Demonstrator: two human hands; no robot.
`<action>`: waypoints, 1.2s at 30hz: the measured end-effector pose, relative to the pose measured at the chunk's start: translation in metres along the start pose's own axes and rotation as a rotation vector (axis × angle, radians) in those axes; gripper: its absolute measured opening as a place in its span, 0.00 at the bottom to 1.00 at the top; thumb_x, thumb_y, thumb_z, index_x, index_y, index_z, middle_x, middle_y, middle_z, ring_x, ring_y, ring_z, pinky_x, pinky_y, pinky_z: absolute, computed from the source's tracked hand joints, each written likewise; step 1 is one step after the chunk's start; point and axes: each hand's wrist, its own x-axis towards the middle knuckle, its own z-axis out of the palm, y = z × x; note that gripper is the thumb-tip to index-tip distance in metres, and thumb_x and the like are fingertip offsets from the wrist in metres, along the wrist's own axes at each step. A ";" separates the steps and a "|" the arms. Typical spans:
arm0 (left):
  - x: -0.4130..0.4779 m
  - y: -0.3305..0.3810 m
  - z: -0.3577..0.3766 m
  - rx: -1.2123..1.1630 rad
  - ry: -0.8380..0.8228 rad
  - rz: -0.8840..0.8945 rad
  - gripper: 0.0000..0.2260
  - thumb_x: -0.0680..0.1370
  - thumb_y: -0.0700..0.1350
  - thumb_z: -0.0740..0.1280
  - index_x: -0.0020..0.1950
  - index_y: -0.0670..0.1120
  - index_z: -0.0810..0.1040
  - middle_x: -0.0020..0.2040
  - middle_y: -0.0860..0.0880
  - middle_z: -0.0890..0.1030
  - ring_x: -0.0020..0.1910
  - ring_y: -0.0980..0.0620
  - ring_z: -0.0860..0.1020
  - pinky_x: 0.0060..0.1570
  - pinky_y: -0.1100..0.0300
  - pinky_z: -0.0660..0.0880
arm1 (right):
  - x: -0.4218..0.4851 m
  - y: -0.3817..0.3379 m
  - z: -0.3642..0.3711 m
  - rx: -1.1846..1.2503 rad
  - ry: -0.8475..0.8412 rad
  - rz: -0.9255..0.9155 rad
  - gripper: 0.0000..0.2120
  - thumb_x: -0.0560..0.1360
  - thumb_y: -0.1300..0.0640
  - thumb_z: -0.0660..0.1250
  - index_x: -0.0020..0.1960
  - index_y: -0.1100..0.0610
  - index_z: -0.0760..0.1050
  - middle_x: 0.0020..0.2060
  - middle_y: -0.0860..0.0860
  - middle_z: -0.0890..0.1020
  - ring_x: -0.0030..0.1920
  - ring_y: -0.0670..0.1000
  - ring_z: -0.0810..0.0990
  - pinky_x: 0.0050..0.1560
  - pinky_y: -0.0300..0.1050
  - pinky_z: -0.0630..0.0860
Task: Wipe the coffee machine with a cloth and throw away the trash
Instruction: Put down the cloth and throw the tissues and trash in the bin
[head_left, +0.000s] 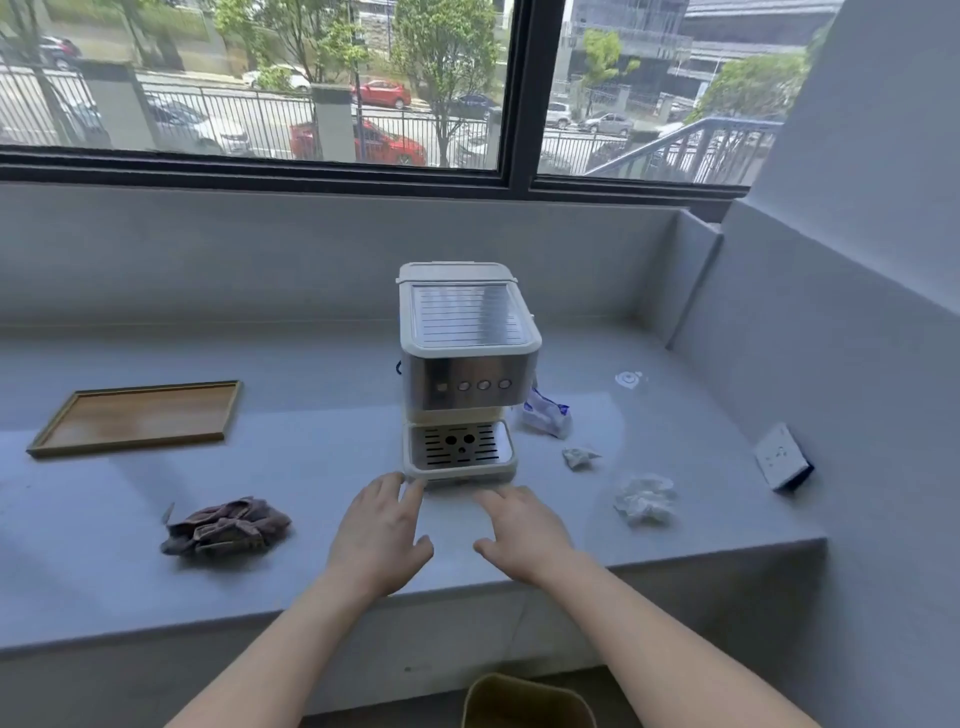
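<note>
A white and steel coffee machine (467, 364) stands in the middle of the grey counter (311, 467). My left hand (382, 535) and my right hand (524, 530) hover just in front of its drip tray, palms down, fingers spread, holding nothing. A crumpled brownish cloth (226, 527) lies on the counter to the left of my left hand. To the right of the machine lie a blue and white wrapper (545, 415), a small paper wad (579, 457) and a larger crumpled white tissue (644, 499).
A wooden tray (135, 418) lies at the left of the counter. A white wall socket (782, 457) sits on the right wall. A yellowish bin (527, 701) stands on the floor below the counter's front edge. A small white round thing (628, 378) lies at the back right.
</note>
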 end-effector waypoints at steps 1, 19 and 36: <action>0.002 0.012 0.001 -0.006 0.006 0.016 0.30 0.75 0.55 0.62 0.75 0.48 0.62 0.70 0.47 0.68 0.71 0.46 0.65 0.69 0.55 0.65 | -0.007 0.011 -0.002 0.001 0.002 0.018 0.25 0.76 0.48 0.66 0.70 0.54 0.67 0.65 0.53 0.72 0.66 0.56 0.68 0.59 0.53 0.74; 0.053 0.150 0.034 -0.071 -0.075 0.171 0.25 0.76 0.51 0.63 0.73 0.49 0.66 0.63 0.49 0.72 0.64 0.47 0.70 0.60 0.54 0.71 | -0.061 0.161 -0.022 0.090 0.056 0.281 0.21 0.76 0.51 0.64 0.68 0.54 0.69 0.62 0.53 0.74 0.63 0.57 0.72 0.56 0.53 0.76; 0.178 0.193 0.082 -0.070 -0.178 0.166 0.22 0.79 0.47 0.61 0.72 0.50 0.65 0.61 0.45 0.72 0.60 0.43 0.73 0.50 0.50 0.75 | 0.004 0.240 -0.013 0.038 0.044 0.453 0.24 0.76 0.47 0.65 0.70 0.49 0.66 0.66 0.52 0.70 0.63 0.57 0.69 0.50 0.50 0.76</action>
